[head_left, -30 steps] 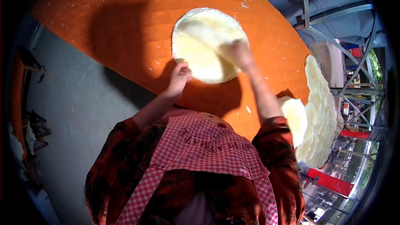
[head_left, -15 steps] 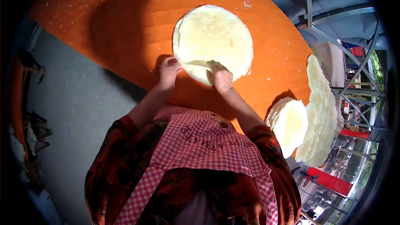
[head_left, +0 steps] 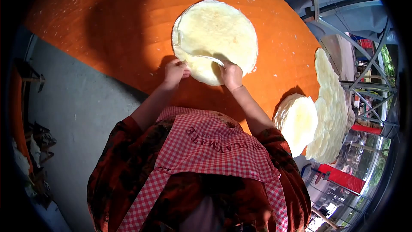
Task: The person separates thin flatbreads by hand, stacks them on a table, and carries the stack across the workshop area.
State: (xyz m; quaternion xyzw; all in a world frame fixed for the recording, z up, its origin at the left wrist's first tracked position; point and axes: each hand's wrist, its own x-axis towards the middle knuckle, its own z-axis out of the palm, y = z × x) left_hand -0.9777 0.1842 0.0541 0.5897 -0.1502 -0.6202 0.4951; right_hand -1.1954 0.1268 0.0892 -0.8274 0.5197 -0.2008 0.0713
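Note:
A stack of thin, round, pale flatbreads (head_left: 219,28) lies in front of me on an orange-covered table. My right hand (head_left: 232,76) pinches the near edge of the top flatbread and holds it up. That raised edge curves leftward, casting a shadow on the sheet, and bares part of the layer beneath. My left hand (head_left: 176,72) is at the stack's lower left rim, its fingers curled in. What lies between those fingers, if anything, is hidden.
To my right stands a second flatbread stack (head_left: 296,124), with a long overlapping spread of flatbreads (head_left: 328,116) behind it. Pale crumbs dot the orange cover (head_left: 133,56). Grey floor (head_left: 81,99) shows at left, and a metal frame (head_left: 369,60) stands at right.
The top flatbread's near edge is raised higher and further back in my right hand. My left fingers have curled in at the rim. The view has shifted slightly.

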